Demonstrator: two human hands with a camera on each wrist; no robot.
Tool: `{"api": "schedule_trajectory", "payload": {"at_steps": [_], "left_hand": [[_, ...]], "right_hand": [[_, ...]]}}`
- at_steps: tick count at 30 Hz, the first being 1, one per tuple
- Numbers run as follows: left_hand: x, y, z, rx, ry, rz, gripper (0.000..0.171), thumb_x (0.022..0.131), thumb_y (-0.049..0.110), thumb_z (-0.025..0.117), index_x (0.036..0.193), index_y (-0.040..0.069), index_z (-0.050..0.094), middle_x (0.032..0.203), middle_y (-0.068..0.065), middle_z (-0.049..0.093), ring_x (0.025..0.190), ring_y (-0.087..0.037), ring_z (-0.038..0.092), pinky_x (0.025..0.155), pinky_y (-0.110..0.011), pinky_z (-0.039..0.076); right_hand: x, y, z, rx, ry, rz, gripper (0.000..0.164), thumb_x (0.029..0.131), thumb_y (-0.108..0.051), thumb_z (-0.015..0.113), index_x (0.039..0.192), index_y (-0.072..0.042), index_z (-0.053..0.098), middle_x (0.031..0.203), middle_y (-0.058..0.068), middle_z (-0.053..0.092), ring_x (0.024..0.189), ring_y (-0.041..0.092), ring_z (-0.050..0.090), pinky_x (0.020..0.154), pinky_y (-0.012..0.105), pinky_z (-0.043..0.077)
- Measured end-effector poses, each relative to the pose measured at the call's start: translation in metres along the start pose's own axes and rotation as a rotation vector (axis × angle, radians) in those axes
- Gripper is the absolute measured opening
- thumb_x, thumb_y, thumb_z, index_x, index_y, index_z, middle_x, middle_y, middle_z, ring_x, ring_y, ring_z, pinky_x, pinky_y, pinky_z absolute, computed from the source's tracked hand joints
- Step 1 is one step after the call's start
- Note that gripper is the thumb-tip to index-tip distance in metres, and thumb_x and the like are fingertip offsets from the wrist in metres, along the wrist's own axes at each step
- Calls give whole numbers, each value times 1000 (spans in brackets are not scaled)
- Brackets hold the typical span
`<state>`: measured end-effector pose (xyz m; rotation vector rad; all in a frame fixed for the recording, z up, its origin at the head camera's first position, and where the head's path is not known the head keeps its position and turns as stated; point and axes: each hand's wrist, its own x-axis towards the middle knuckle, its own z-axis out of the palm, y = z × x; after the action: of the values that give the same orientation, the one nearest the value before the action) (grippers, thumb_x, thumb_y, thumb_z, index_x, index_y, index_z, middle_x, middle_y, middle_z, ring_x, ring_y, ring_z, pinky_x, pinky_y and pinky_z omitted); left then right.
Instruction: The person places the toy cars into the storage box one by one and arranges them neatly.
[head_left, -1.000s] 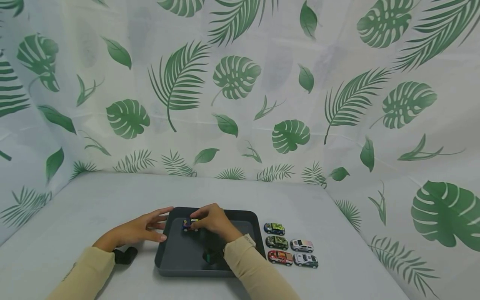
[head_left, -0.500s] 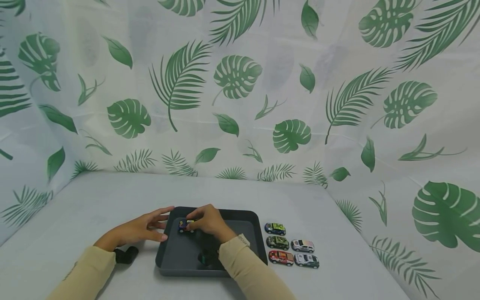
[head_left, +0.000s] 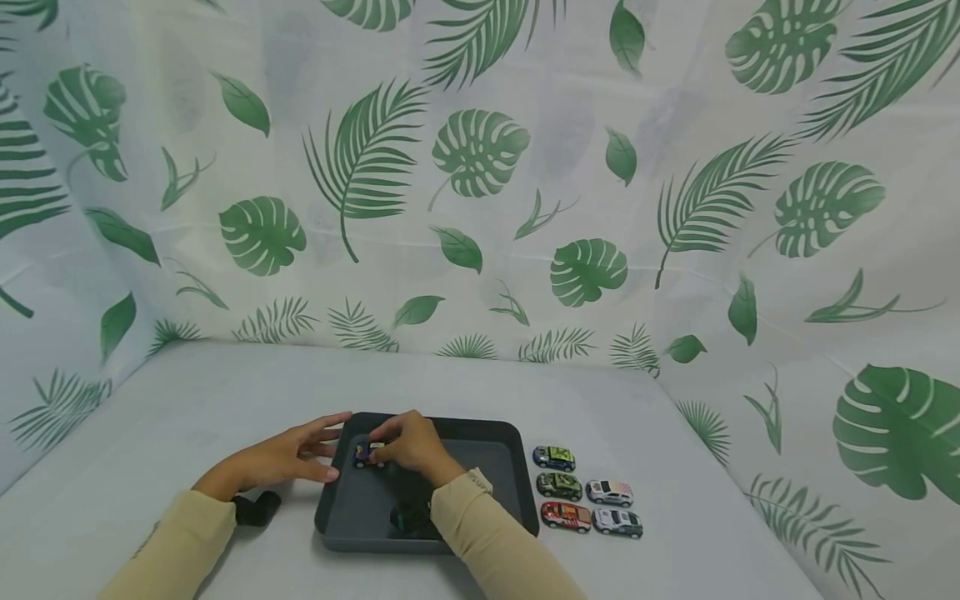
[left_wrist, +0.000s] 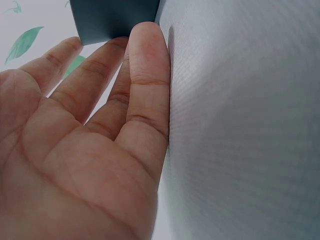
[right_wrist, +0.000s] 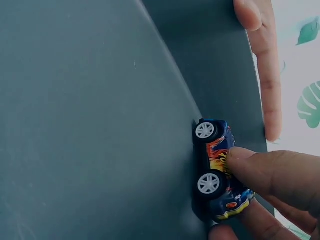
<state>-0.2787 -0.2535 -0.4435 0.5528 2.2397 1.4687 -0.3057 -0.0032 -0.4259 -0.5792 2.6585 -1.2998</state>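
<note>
Near the far left corner of a dark grey tray (head_left: 352,521), my right hand (head_left: 414,446) pinches a toy car (head_left: 362,454). In the right wrist view this toy car (right_wrist: 216,165) is dark blue with flame decoration and white-spoked wheels, and the thumb presses its side. Its wheels are at the tray floor. My left hand (head_left: 288,457) is at the tray's left side, fingers extended and touching the outer wall. Seen from the left wrist, the left hand (left_wrist: 100,130) has its fingertips against the dark tray wall (left_wrist: 112,20), thumb low along the tabletop.
Several toy cars stand right of the tray: a blue-yellow car (head_left: 554,457), a green camouflage car (head_left: 559,486), a red car (head_left: 566,517), a white car (head_left: 610,492) and a white-green car (head_left: 618,522). A leaf-print cloth (head_left: 480,217) hangs behind the white table (head_left: 247,375).
My right hand has moved the toy car slightly left, closer to the tray's left wall. The left hand stays at the tray's side, and the head view has shifted a little.
</note>
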Motion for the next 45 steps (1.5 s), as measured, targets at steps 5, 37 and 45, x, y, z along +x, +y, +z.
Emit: {"api": "schedule_trajectory", "payload": {"at_steps": [5, 37, 45], "left_hand": [[0, -1, 1, -3, 1, 1, 100, 100, 25, 79, 173, 5, 15, 168, -41, 26, 146, -57, 44, 110, -70, 44], [11, -21, -9, 44, -5, -33, 101, 98, 35, 82, 175, 18, 19, 170, -34, 30, 147, -50, 47, 110, -65, 47], [1, 0, 1, 27, 16, -12, 102, 99, 27, 81, 173, 4, 14, 167, -42, 28, 145, -57, 45, 110, -70, 45]], "right_hand": [[0, 0, -1, 0, -5, 8, 22, 80, 2, 92, 100, -3, 85, 98, 8, 82, 95, 19, 73, 83, 34, 58], [-18, 16, -53, 262, -253, -118, 35, 96, -3, 79, 130, 7, 74, 127, 21, 75, 107, 14, 72, 95, 31, 56], [-26, 21, -67, 261, -337, -134, 38, 98, -2, 77, 134, 7, 71, 130, 24, 73, 113, 16, 72, 99, 30, 55]]}}
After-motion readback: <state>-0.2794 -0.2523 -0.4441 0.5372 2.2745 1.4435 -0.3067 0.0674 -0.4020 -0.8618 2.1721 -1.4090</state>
